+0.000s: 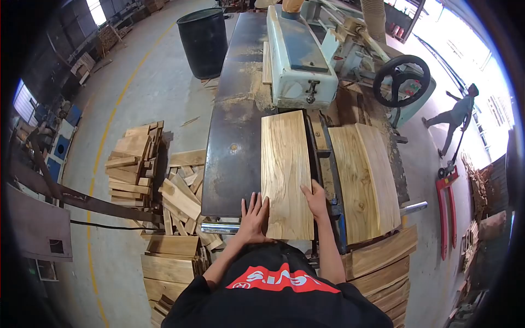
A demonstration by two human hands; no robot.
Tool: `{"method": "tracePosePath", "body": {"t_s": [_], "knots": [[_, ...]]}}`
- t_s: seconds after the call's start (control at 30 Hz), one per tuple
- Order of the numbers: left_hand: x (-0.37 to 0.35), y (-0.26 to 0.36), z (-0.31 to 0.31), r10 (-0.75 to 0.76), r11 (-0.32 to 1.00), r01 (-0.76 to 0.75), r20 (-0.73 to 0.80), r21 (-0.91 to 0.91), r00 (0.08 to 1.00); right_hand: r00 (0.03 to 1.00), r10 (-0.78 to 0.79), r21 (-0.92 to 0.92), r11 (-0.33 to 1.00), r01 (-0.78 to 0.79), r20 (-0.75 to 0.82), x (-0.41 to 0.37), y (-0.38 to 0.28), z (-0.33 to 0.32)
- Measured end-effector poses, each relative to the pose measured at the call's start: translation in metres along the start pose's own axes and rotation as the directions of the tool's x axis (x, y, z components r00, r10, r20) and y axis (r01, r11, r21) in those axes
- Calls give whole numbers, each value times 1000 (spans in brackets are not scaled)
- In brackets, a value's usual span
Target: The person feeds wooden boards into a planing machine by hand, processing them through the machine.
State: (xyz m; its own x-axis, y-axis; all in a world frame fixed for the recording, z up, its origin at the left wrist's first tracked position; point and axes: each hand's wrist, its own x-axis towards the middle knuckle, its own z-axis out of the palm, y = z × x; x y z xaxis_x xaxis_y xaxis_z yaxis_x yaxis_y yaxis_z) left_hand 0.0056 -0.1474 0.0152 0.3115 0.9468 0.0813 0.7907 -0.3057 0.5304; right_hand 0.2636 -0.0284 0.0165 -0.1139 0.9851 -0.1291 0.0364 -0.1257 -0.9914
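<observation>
A wide wooden board (285,164) lies lengthwise on the dark machine table (229,175), its far end close to the pale green machine housing (303,82). My left hand (253,221) rests at the board's near left edge, its fingers stretched out and apart. On the opposite edge, my right hand (315,202) grips the board, thumb on the top face; its other fingers are partly hidden. Right of a metal guide rail (324,153), two more boards (355,180) lie side by side on the table.
Stacked planks (131,164) and loose offcuts (183,197) lie at left, with more boards (383,257) at lower right. A black barrel (202,44) stands beyond the table. A black handwheel (402,82) juts out at right. Farther right, a person (459,112) pulls a red pallet jack (445,213).
</observation>
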Motion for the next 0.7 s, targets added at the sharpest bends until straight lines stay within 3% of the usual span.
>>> {"method": "tracePosePath", "body": {"t_s": [0.1,0.2,0.3,0.5,0.7], "knots": [[7,-3,10,32,999,-34,-82,-31,996,968,-153,-370,927,70,-200,1,3,4],[8,-1,18,38,998,-44,-102,-55,994,909,-417,-644,688,334,26,-19,-5,6],[12,-2,19,38,998,-43,-96,-46,995,943,-322,-669,684,291,81,-38,-4,15],[14,0,16,36,999,-40,-90,-38,995,905,-396,-730,571,375,154,-49,7,13],[11,1,16,53,998,-57,-117,-34,992,902,-401,-731,566,381,160,-48,9,13]]}}
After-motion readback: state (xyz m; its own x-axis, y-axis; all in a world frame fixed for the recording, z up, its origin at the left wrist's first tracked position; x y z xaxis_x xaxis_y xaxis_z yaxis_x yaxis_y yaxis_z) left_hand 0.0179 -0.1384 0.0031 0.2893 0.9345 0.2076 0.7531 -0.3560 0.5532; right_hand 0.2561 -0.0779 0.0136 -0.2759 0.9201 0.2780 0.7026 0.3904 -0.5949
